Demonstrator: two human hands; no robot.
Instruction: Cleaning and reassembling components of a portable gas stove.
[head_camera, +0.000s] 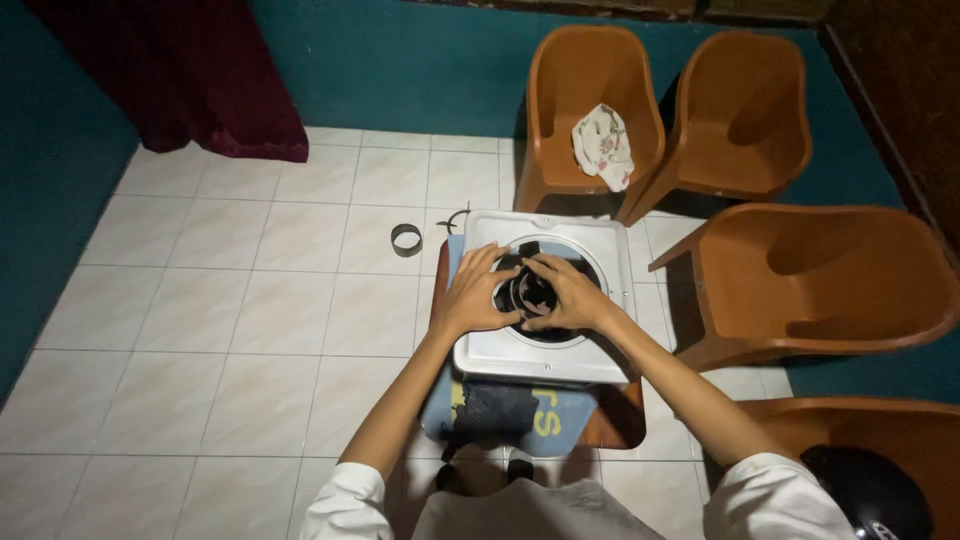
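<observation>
A square silver single-burner stove top (590, 245) rests on a low wooden stand over a blue cloth (560, 425). Its round opening holds a black burner part (528, 293). My left hand (478, 291) lies on the left rim of that opening, fingers spread and touching the black part. Over the right side of the burner my right hand (562, 293) curls, its fingers pressing on the black part. Whether either hand grips the part is unclear.
A small metal ring (406, 239) and a thin dark wire piece (455, 220) lie on the white tiled floor left of the stove. Several orange plastic chairs (800, 280) stand behind and right; one holds a patterned cloth (603, 146). A black helmet (866, 493) sits at lower right.
</observation>
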